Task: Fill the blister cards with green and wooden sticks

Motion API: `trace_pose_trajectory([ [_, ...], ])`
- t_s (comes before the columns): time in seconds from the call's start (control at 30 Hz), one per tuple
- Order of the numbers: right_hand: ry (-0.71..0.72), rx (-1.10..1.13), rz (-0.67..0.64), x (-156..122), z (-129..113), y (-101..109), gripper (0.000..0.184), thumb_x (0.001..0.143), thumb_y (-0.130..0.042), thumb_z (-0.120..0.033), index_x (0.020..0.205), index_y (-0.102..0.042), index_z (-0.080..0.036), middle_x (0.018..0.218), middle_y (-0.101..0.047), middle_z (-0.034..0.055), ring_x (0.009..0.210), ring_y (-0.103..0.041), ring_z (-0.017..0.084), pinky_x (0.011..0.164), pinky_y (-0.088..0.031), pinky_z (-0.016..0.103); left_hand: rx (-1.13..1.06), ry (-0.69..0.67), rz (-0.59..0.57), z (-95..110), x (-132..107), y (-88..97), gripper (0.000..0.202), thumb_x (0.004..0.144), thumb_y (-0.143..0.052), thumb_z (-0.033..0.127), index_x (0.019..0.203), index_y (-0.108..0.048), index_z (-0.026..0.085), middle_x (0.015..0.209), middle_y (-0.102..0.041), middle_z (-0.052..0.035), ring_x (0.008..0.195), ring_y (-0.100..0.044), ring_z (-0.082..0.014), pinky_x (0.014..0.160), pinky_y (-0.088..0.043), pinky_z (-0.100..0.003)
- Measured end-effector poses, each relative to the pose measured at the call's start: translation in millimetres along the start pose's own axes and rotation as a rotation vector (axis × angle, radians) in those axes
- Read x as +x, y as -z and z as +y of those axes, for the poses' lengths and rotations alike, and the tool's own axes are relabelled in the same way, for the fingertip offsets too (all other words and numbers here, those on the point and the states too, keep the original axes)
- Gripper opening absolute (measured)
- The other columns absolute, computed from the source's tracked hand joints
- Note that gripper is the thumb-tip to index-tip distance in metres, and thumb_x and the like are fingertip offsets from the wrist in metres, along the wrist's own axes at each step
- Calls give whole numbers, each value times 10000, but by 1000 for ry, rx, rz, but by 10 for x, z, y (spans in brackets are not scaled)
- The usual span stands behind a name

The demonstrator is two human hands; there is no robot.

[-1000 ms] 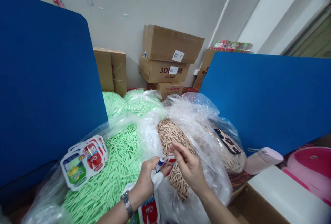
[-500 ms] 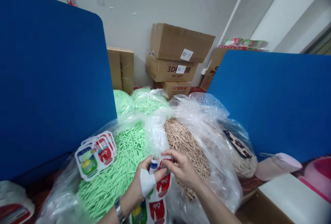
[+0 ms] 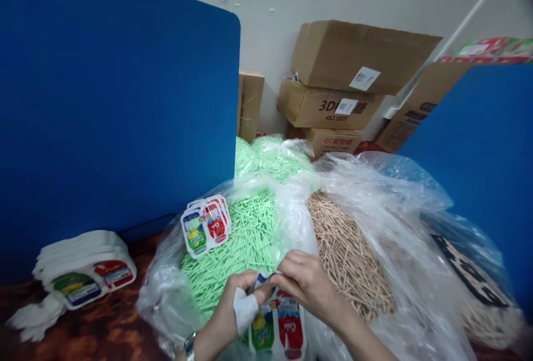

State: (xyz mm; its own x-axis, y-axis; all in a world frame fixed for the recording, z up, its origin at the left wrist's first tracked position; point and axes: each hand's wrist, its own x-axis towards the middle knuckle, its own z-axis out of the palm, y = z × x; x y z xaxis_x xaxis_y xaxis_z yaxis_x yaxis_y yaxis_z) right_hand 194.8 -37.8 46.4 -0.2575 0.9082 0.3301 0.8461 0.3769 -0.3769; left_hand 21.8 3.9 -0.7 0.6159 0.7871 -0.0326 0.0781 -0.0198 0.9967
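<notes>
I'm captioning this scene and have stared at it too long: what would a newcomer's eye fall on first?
Probably the big blue panel filling the left, then the bright green sticks in clear plastic near the centre, with brown sticks to their right. Below, the left hand and right hand meet at a small white-and-blue piece, just above a red-and-green card.

Left hand (image 3: 228, 306) and right hand (image 3: 308, 279), both curled, sit close together.
</notes>
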Motion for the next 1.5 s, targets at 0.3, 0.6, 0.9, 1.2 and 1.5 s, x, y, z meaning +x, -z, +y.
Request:
trace_pose_trajectory([
  [0.3, -124, 480, -206, 163, -4, 21, 339, 969, -325, -366, 1169, -564, -233, 986, -651, 63, 868, -604, 175, 722, -482, 301, 95, 31, 113, -150, -210, 211, 347, 736, -662, 250, 574, -359, 201, 602, -330, 58, 587, -315, -116, 539, -268, -226],
  [0.6, -573, -180, -278, 614, 355, -758, 315, 747, -625, -365, 957, -646, -132, 983, -623, 169, 918, -605, 315, 760, -464, 412, 97, 38, 125, -267, -311, 282, 334, 681, -659, 237, 530, -364, 202, 561, -367, 56, 557, -333, -118, 529, -279, -227],
  [0.9, -548, -279, -339, 630, 314, -946, 366, 788, -550, -452, 998, -604, -156, 1022, -594, 142, 989, -561, 285, 778, -445, 362, 88, 61, 117, -229, -336, 317, 329, 691, -640, 232, 546, -346, 207, 566, -341, 57, 557, -314, -117, 512, -258, -233],
  [1.2, -528, -82, -343, 629, 362, -1056, 221, 837, -511, -319, 922, -601, -136, 1054, -589, 166, 1049, -529, 294, 887, -389, 412, 79, 37, 115, -288, -332, 308, 350, 732, -636, 222, 573, -325, 210, 587, -305, 62, 568, -289, -111, 512, -251, -231],
  [1.5, -594, 693, -64, 694, 448, -820, 325, 884, -387, -532, 817, -443, -219, 827, -652, 45, 780, -629, 196, 757, -483, 356, 107, 50, 152, -315, -293, 345, 350, 716, -652, 283, 557, -350, 204, 568, -303, 63, 549, -278, -106, 498, -237, -230],
])
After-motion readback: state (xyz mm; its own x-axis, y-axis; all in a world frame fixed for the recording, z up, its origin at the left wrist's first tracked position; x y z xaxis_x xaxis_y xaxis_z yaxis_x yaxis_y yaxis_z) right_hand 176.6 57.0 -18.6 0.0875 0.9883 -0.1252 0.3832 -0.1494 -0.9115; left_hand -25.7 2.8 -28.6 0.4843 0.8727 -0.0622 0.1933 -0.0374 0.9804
